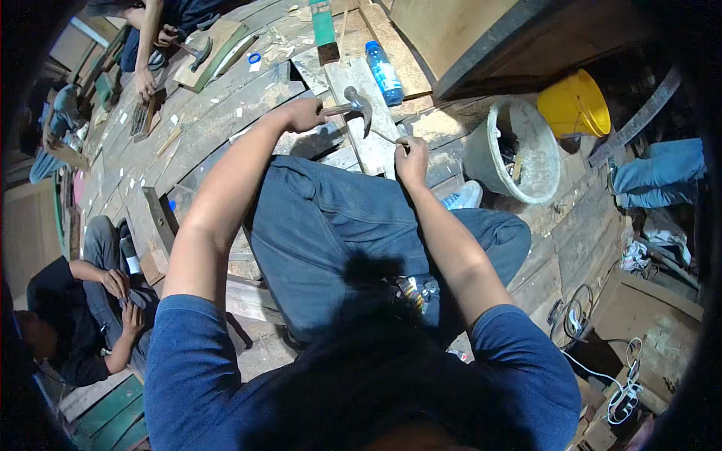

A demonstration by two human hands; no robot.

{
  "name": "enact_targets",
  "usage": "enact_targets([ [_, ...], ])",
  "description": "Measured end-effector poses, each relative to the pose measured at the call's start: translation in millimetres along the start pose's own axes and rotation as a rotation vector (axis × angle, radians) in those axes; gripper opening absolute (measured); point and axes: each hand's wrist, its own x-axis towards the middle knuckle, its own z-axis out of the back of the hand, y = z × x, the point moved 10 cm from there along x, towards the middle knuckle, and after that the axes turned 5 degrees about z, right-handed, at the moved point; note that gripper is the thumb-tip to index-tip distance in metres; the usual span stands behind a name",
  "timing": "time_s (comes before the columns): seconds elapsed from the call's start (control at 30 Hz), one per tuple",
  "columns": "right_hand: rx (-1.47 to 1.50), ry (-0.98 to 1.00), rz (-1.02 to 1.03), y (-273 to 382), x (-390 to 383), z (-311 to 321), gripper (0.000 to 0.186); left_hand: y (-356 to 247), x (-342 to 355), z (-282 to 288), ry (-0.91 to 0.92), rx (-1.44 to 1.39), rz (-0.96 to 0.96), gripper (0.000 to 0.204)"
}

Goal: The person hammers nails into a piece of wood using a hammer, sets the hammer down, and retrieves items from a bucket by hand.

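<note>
My left hand (303, 116) is closed round the handle of a claw hammer (353, 106). The hammer's metal head is over a pale, worn board (374, 154) that lies lengthwise in front of my knees. At the board's right edge my right hand (411, 159) is closed in a pinch. A thin, light-coloured strip or rod (385, 138) runs from those fingers toward the hammer head; its kind is too small to make out. Just beyond the hammer, a blue-labelled plastic bottle (385, 75) lies on its side.
A whitish bucket (532, 177) with scraps inside and a yellow bucket (594, 105) stand at right. Far left, another person's hand (167, 35) is by a second hammer (200, 54). Someone else sits at lower left. Cables (626, 391) lie lower right; wood scraps litter the floor.
</note>
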Motion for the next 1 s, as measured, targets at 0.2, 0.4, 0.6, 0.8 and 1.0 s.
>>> enact_targets([
  [0.2, 0.079, 0.083, -0.091, -5, 1, -6, 0.01, 9, -7, 5, -0.062, 0.02, -0.048, 0.042],
  [0.4, 0.03, 0.038, -0.105, -22, -8, 12, 0.013, -11, 6, -19, 0.154, 0.07, 0.037, 0.046],
  [0.6, 0.088, 0.056, -0.147, -24, -9, 4, 0.014, 28, 28, -31, 0.126, 0.297, -0.003, 0.05],
  [0.8, 0.074, 0.066, -0.134, -17, -7, 6, 0.013, 38, 32, -31, 0.067, 0.304, 0.01, 0.05],
  [1.0, 0.063, 0.033, -0.115, -27, -9, 12, 0.013, 22, 30, -34, 0.151, 0.296, 0.028, 0.052],
])
